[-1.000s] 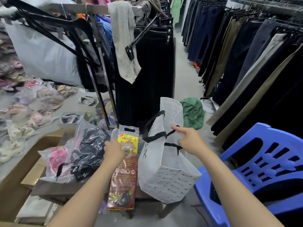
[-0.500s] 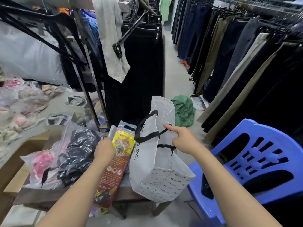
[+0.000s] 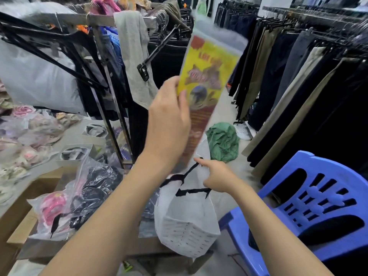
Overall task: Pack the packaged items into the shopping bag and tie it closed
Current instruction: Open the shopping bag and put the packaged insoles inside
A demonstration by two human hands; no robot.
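Note:
My left hand (image 3: 169, 120) grips a long flat yellow-and-red packaged item (image 3: 207, 76), held upright and high above the white shopping bag (image 3: 187, 222). The package's lower end points down toward the bag's mouth. The bag stands on the edge of a low table, with black handles (image 3: 191, 191). My right hand (image 3: 218, 176) pinches the bag's rim and a handle, holding the mouth apart. Clear plastic packs of dark and pink goods (image 3: 79, 194) lie on the table to the left of the bag.
A blue plastic chair (image 3: 310, 206) stands close on the right. Racks of hanging trousers (image 3: 298, 86) line the aisle. A green cloth (image 3: 223, 142) lies on the floor beyond the bag. A metal rack (image 3: 111, 92) and cardboard boxes (image 3: 22, 196) sit left.
My left hand has lifted the yellow-and-red package off the table and raised it upright above the bag. My right hand has stayed on the bag's rim.

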